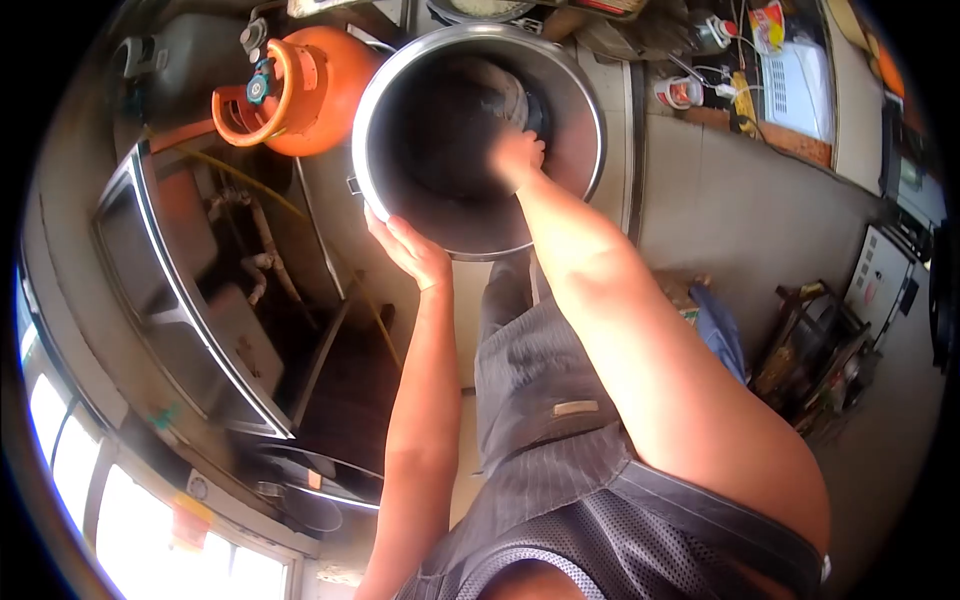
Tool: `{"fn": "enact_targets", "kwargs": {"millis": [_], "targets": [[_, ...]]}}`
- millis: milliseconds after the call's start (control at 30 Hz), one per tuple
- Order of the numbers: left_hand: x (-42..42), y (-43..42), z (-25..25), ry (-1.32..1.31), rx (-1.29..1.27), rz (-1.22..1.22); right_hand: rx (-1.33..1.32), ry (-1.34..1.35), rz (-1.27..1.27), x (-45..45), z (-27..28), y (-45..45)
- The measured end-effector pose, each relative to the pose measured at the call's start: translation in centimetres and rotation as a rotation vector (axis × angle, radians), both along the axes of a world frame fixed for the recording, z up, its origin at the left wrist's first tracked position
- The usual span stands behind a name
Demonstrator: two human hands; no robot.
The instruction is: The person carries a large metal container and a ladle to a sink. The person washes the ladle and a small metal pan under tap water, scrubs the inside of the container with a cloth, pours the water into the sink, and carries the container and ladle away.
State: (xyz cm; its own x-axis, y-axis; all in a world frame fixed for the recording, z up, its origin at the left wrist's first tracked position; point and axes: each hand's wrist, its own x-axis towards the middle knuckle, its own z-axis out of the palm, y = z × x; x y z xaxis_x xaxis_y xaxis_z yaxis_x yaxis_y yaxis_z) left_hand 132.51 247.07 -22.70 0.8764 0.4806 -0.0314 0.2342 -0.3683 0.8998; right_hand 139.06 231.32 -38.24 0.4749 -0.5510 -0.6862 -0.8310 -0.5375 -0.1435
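Observation:
A big, deep metal pot (583,190) with a shiny rim stands in front of me, its mouth facing up. My left hand (412,252) grips the pot's near left side just under the rim, the thumb along the edge. Inside the pot is my right hand (518,158), with the fingers curled in and partly smeared by motion. What those fingers hold, if anything, is hidden. Beyond them, against the far inner wall, shows a greyish-white patch (505,95) that I cannot identify. The bottom of the pot is too dark to make out.
An orange gas cylinder (325,90) stands left of the pot, with a dark cylinder (185,70) behind it. At left is a metal-framed cabinet (165,260) with pipes inside. A shelf at upper right holds a white appliance (797,90) and a small tub (680,93).

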Motion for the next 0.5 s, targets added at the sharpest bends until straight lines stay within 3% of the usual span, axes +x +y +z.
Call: {"fn": "enact_targets", "kwargs": {"millis": [67,133,200,233,333,400,467,500], "targets": [[0.0,0.4,0.0,0.000,-0.006,0.010,0.038,0.134,0.236,0.4,-1.2,1.0],[-0.2,0.5,-0.4,-0.006,0.022,-0.021,0.110,0.207,0.303,0.9,-6.2,2.2],[-0.2,0.6,-0.9,-0.036,-0.009,-0.014,-0.050,0.076,0.550,1.0,-8.7,4.0],[-0.2,0.7,-1.0,-0.045,-0.007,-0.016,-0.075,0.074,0.510,1.3,-9.8,4.5],[-0.2,0.8,-0.8,-0.051,0.035,-0.006,-0.197,0.057,0.590,0.9,-6.8,6.4],[-0.5,0.9,-0.6,-0.053,0.008,0.026,-0.048,0.003,0.988,0.8,-3.6,6.9],[-0.4,1.1,-0.8,-0.022,0.049,-0.003,-0.093,-0.079,1.525,1.0,-3.8,8.3],[-0.3,1.2,-0.8,-0.054,0.051,-0.011,-0.113,-0.080,1.575,2.0,-4.1,9.0]]}}
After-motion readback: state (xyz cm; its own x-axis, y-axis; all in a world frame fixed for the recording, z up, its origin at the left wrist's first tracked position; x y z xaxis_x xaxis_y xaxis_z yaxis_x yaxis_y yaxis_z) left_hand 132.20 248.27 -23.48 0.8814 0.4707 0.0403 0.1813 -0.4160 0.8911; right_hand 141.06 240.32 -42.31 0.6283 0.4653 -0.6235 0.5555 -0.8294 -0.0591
